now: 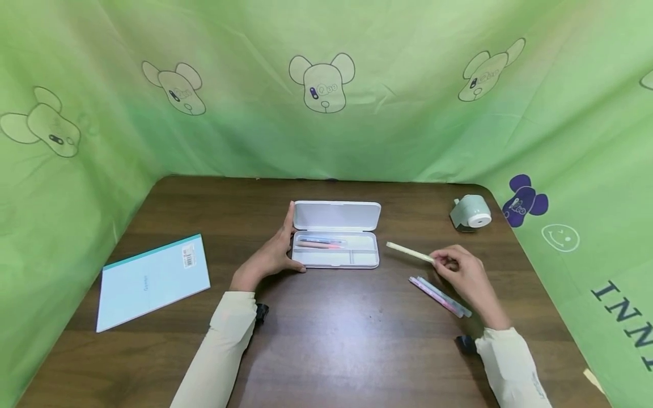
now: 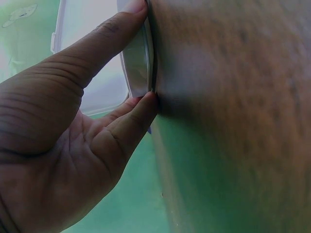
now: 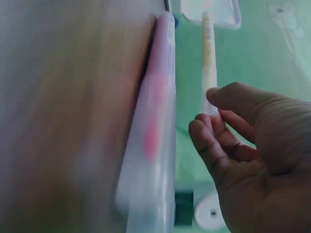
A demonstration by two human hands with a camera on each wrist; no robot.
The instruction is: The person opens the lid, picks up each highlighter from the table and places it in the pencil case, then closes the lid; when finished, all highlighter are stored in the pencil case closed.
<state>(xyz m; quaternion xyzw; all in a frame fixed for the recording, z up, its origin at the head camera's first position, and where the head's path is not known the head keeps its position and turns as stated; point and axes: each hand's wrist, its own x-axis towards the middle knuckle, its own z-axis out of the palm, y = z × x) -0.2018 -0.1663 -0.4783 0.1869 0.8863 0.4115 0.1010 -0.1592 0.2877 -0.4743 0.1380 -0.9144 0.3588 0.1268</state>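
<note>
A white pencil case (image 1: 364,259) stands with its lid (image 1: 338,215) raised; a few pens (image 1: 321,243) lie in its long compartment. My left hand (image 1: 270,252) grips the case's left end, thumb at the front corner and fingers along the side, as the left wrist view shows. To the right of the case, my right hand (image 1: 461,272) pinches a pale yellow pen (image 1: 410,251) by its clear end, between thumb and fingertips; its other end points toward the case. Below that hand, a pink pen (image 1: 436,297) and a bluish pen (image 1: 445,296) lie side by side on the table.
At the left of the brown wooden table (image 1: 316,340) lies a light blue notebook (image 1: 153,283) with a barcode label. A pale green pencil sharpener (image 1: 470,212) stands at the back right. Green printed curtains (image 1: 245,130) surround the table.
</note>
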